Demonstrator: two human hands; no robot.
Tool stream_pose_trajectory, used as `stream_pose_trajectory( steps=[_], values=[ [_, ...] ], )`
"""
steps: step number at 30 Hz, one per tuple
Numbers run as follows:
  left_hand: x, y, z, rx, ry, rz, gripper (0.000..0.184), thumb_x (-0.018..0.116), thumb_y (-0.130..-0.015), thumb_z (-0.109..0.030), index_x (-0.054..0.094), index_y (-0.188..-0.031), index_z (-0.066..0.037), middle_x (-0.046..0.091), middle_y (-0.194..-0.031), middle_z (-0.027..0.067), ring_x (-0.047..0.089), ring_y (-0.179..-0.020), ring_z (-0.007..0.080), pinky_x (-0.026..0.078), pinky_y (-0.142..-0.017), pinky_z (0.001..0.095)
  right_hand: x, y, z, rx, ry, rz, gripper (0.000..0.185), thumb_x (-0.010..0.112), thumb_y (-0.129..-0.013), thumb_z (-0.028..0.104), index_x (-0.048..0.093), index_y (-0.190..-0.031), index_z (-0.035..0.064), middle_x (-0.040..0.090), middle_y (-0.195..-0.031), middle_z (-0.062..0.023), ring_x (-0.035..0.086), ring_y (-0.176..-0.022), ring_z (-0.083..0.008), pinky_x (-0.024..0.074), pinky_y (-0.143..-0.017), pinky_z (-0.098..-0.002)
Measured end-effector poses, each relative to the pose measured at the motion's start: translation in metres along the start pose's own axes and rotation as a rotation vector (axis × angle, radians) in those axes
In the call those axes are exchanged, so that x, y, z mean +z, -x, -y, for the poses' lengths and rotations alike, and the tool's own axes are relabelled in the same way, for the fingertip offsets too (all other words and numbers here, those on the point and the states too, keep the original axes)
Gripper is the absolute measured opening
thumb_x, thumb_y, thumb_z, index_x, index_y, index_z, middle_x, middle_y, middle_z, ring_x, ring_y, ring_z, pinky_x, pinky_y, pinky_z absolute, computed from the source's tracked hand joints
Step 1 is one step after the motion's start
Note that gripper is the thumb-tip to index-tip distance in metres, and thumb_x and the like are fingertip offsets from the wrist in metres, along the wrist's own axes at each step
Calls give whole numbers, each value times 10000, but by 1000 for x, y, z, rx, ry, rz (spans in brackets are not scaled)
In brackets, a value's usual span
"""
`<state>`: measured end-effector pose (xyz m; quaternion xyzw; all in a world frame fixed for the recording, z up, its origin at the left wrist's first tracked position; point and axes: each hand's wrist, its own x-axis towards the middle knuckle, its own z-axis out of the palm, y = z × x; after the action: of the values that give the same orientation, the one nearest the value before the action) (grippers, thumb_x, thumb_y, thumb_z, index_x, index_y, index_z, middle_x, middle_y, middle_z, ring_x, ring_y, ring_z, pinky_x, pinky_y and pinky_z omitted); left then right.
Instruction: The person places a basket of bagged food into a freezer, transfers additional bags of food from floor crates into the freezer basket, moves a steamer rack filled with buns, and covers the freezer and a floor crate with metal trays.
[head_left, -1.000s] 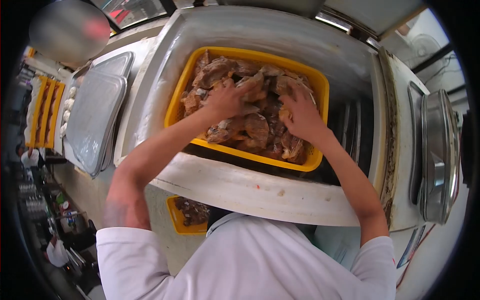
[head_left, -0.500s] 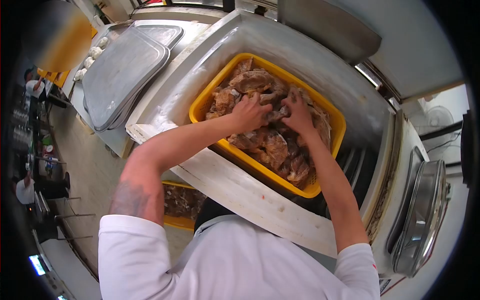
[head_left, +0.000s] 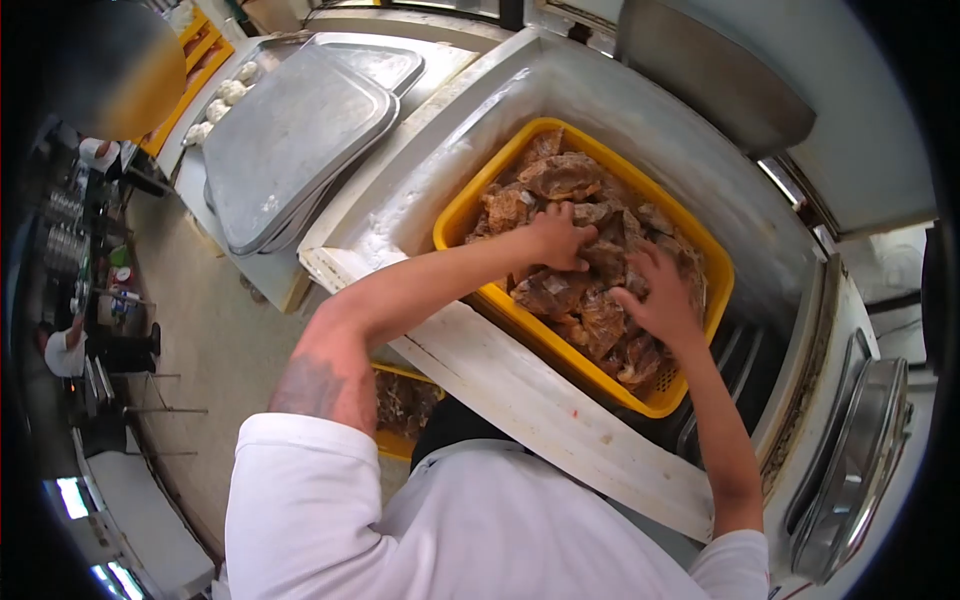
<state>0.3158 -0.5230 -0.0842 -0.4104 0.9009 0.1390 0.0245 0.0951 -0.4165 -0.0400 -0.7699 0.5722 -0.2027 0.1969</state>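
Note:
A yellow plastic basket [head_left: 463, 205] sits inside a frost-lined chest freezer [head_left: 420, 150]. It is heaped with clear plastic bags of reddish-brown food [head_left: 560, 178], probably meat. My left hand [head_left: 562, 238] lies on the bags near the middle of the heap, fingers spread and bent, gripping nothing that I can see. To its right, my right hand [head_left: 660, 295] touches the bags with fingers and thumb apart. Its fingertips partly merge with the wrapping.
Metal trays [head_left: 300, 130] are stacked on a table at the left, beside several white round items [head_left: 230, 92]. A second yellow basket [head_left: 392, 443] of bagged food stands low by my body. Round metal pans [head_left: 860, 470] lean at the right. People [head_left: 68, 350] are in the far left background.
My right hand has moved down and toward me over the bags, away from my left hand, and its fingers have spread. The view has shifted, so the basket appears farther right.

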Motion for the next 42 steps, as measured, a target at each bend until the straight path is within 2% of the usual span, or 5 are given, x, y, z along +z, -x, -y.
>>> stream_pose_trajectory(
  steps=[4,10,15,20,42],
  values=[
    [-26,26,4,38,8,100,752,662,-822,-449,336,-1474,-264,325,-1431,312,330,-1305,541,366,-1048,558,56,24,5,-165,355,181,885,711,-757,555,364,-1466,154,247,-1529,-201,71,-1435,-475,83,-1122,-659],
    [-41,48,4,35,-178,421,833,653,-842,-237,175,-1521,-306,355,-1469,202,260,-1372,510,262,-1151,529,68,13,-33,-164,365,415,1070,707,-730,615,151,-1541,191,288,-1523,-191,-35,-1450,-462,-88,-1078,-705],
    [-40,37,3,91,168,76,642,685,-818,-172,422,-1403,-201,498,-1236,274,436,-1256,429,439,-973,524,10,-38,-47,174,-150,695,982,749,-736,519,264,-1512,162,376,-1471,-183,229,-1412,-430,169,-1124,-645],
    [2,4,-7,173,-27,-129,583,780,-680,-124,573,-1225,-141,521,-1102,240,534,-1065,427,485,-872,476,23,-12,-61,256,653,28,698,741,-739,326,513,-1371,136,479,-1387,-159,449,-1269,-373,366,-1058,-496],
    [-22,-27,-26,692,-110,170,550,750,-703,-134,611,-1233,-92,595,-1252,178,515,-1201,360,432,-997,444,-80,147,4,270,-45,96,599,653,-885,207,422,-1431,124,262,-1538,-190,346,-1372,-362,349,-1112,-433]
  ],
)
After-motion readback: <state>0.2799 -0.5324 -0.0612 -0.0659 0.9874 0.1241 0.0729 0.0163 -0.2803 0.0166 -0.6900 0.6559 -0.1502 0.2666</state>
